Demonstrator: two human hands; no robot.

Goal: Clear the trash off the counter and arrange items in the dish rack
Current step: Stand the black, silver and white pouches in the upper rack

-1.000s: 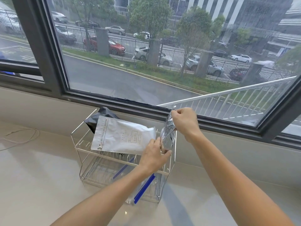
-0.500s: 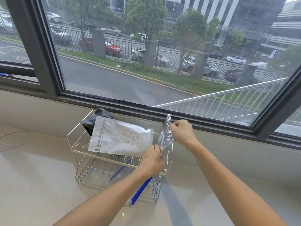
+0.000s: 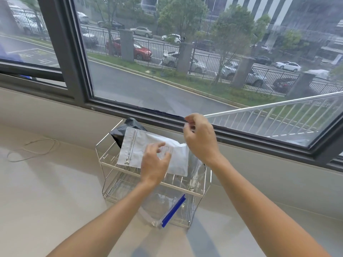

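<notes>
A two-tier wire dish rack (image 3: 204, 194) stands on the pale counter (image 3: 55, 201) below the window. A white zip pouch (image 3: 139, 147) lies across its top tier, over a dark grey bag (image 3: 120, 130). My left hand (image 3: 155, 164) hovers with its fingers spread over the pouch's right half. My right hand (image 3: 201, 140) is above the rack's right end, fingers pinched. A silver foil bag (image 3: 195, 166) hangs below it into the rack; its top is hidden behind the hand. A clear zip bag with a blue strip (image 3: 173, 210) rests in the lower tier.
A thin loop of cord (image 3: 31, 148) lies on the counter at the left. The window sill and dark window frame (image 3: 130, 110) run close behind the rack.
My left hand let go of the silver bag and moved left over the white pouch. The silver bag now reaches down into the rack's right end, and my right hand sits higher above it.
</notes>
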